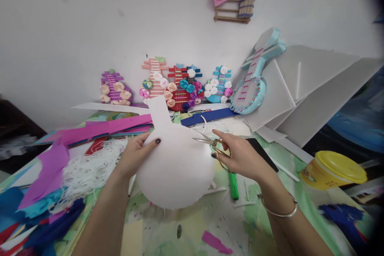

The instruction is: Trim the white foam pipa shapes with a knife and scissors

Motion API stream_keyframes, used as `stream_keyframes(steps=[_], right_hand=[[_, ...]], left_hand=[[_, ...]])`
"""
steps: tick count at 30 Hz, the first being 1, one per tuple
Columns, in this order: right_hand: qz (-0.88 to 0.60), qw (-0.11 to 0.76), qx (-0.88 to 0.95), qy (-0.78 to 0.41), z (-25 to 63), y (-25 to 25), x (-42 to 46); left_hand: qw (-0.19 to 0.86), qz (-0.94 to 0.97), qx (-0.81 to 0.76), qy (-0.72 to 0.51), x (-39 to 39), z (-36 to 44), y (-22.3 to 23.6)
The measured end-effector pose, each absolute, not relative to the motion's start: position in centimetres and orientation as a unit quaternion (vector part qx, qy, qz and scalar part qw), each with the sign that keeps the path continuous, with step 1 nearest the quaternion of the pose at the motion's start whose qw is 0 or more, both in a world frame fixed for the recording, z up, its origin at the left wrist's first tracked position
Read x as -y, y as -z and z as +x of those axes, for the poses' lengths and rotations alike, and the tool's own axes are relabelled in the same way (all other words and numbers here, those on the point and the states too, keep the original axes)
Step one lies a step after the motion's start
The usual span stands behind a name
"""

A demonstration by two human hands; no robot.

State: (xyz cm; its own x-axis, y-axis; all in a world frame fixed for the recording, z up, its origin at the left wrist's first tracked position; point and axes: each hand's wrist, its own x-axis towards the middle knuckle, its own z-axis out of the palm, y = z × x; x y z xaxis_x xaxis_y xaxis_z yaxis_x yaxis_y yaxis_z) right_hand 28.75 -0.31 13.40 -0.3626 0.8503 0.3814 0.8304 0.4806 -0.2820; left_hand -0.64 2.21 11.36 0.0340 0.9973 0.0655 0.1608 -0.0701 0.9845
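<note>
My left hand (138, 151) grips the left edge of a white foam-board cutout (177, 168), thumb on top and fingers underneath. The cutout has a round body and a straight neck that points away from me. In my right hand (237, 152) is a pair of scissors (213, 144) with gold handles, my fingers through the loops. Their blades are parted, lying at the upper right edge of the round body. Just beyond the blades a thin curled white strip (204, 123) stands up. A green cutter (233, 186) rests on the table below my right hand.
Decorated paper guitars (180, 88) lean along the wall, with a larger light-blue one (252, 80) beside grey-white boards (318, 84). Tangled white string (91, 168) and coloured paper (48, 180) lie left. A yellow tub (333, 170) and a blue glue gun (342, 220) are right.
</note>
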Motion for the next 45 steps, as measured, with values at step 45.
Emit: stream_keyframes(steps=[45], right_hand=[[-0.445,0.339,0.822,-0.109,29.2,-13.0,-0.3]], left_hand=[[0.536,0.542,-0.475,-0.44,-2.1,-1.4,-11.4]])
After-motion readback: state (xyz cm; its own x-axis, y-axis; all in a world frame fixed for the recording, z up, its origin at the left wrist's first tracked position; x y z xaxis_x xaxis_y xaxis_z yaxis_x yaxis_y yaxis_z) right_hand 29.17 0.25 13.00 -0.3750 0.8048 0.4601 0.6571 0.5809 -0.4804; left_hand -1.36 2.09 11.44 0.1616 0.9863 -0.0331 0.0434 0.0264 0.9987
